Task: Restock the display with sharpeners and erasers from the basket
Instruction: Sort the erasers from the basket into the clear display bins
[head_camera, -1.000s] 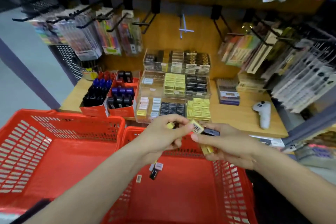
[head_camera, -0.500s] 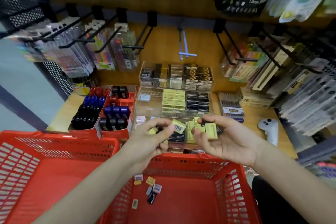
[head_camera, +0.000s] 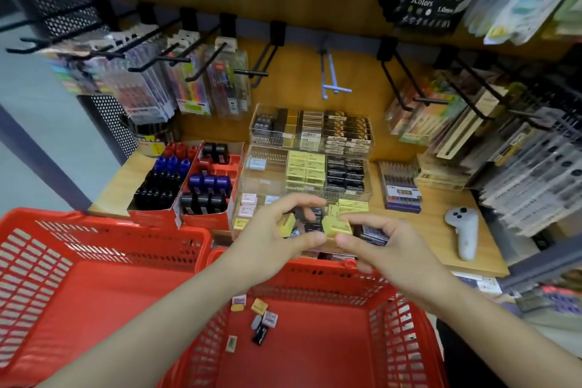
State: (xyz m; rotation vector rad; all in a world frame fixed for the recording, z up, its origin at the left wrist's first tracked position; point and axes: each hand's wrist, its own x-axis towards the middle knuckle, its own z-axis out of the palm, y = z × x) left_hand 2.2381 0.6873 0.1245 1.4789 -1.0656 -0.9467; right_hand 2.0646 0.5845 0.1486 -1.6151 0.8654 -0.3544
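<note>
My left hand [head_camera: 271, 238] grips a yellow eraser [head_camera: 287, 224] and hovers over the front row of the clear tiered display [head_camera: 271, 179]. My right hand [head_camera: 382, 244] pinches another yellow eraser [head_camera: 333, 225] beside it and also holds dark boxed erasers [head_camera: 373, 235] in its palm. Both hands are above the near rim of the red basket [head_camera: 406, 318]. On the basket floor lie several small erasers and sharpeners [head_camera: 259, 316]. The display holds rows of yellow [head_camera: 305, 167], black [head_camera: 345, 172] and white boxed erasers.
A second red basket [head_camera: 78, 287] stands to the left. Red boxes of blue, black and red sharpeners [head_camera: 195, 186] sit left of the display. A white controller [head_camera: 463, 231] lies on the wooden shelf at right. Pen packs hang from hooks above and to both sides.
Both hands rose from over the basket to the front row of the display, carrying the erasers. The view has tilted upward and moved closer to the shelf.
</note>
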